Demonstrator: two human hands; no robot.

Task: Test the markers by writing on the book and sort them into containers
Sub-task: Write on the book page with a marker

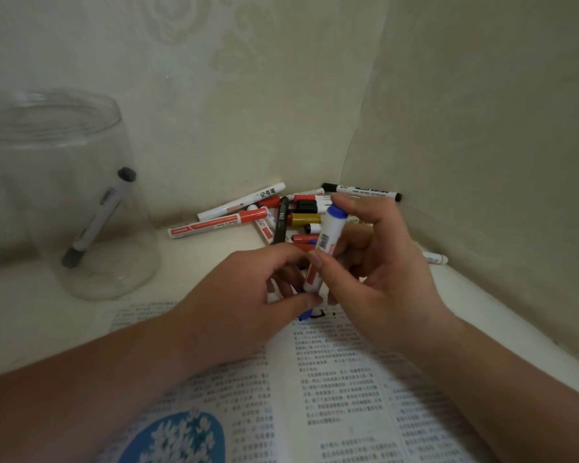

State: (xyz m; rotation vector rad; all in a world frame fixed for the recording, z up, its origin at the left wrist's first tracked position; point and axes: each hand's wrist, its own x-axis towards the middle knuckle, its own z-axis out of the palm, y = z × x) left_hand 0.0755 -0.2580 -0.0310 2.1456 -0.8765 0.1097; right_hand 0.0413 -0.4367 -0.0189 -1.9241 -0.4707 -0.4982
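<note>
Above the book (pixel 348 379), the right hand (pixel 375 262) gripped the barrel of the blue marker (pixel 328 235) while the left hand (pixel 264 289) pinched its lower end. A sudden tug could have streaked stray ink or knocked it into the pile of markers (pixel 281 215) behind.

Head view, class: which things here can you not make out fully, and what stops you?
All in the head view.
Blue marker, lower end: left hand and right hand cover it; capped or not, cannot tell.
Ink marks on the book: mostly under the hands.
Marker pile: near part behind the hands; uncountable.
Jar: cut off by the left edge.
Book print: too small, blurred.
</note>
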